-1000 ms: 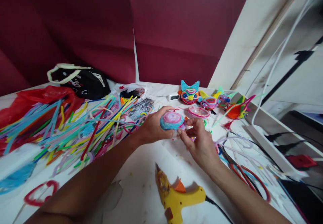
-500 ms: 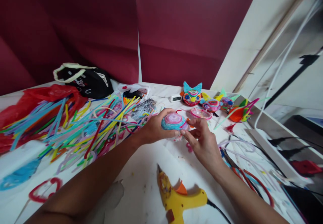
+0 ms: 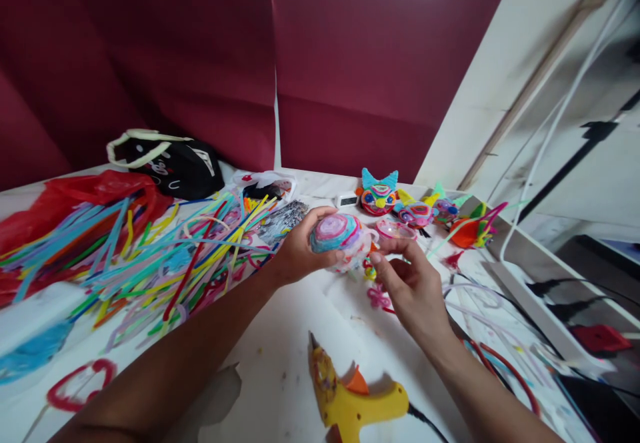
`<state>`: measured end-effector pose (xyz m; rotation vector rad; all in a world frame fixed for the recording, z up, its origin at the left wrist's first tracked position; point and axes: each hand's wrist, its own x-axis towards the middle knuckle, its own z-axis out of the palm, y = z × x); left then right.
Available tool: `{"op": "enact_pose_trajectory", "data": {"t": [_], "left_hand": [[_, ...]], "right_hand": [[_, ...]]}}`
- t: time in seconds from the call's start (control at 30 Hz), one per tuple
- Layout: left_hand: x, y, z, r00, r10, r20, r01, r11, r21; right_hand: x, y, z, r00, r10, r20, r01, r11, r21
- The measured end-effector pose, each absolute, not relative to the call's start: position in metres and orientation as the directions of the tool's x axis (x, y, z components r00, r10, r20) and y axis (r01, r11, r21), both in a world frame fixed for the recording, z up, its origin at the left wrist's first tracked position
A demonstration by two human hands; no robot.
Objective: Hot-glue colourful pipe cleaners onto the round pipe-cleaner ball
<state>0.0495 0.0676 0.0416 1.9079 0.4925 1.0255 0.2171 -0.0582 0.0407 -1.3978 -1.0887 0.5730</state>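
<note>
Tilted since earlier, a round pink-and-blue fuzzy craft (image 3: pixel 336 234) sits in the curled left hand (image 3: pixel 299 251); right hand (image 3: pixel 416 290) nearly pinched, its hold unclear. Likely light, crushable: grip the sides.

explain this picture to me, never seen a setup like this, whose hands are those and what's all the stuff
There is no machine here: these are a person's bare hands, seen from a camera worn on their head, looking forward and down. The left hand holds a round coiled piece in pink, purple and blue. The right hand is beside it; whether its fingers pinch anything is hard to tell. On the white table lie a yellow glue gun, a pile of colourful fuzzy strips and, further back, an animal-like figure with blue ears.
</note>
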Motion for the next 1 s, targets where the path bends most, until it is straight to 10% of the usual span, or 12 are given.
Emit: {"op": "enact_pose_trajectory", "data": {"t": [0.33,1.0], "left_hand": [[0.051,0.061,0.038,0.673,0.506,0.540,-0.288,-0.493,0.821],[0.051,0.047,0.056,0.659,0.598,0.456,0.064,-0.649,0.758]], "right_hand": [[0.206,-0.060,0.054,0.123,0.992,-0.016,-0.456,0.042,-0.889],[0.196,-0.055,0.018,0.172,0.978,0.118,-0.221,0.155,-0.963]]}}
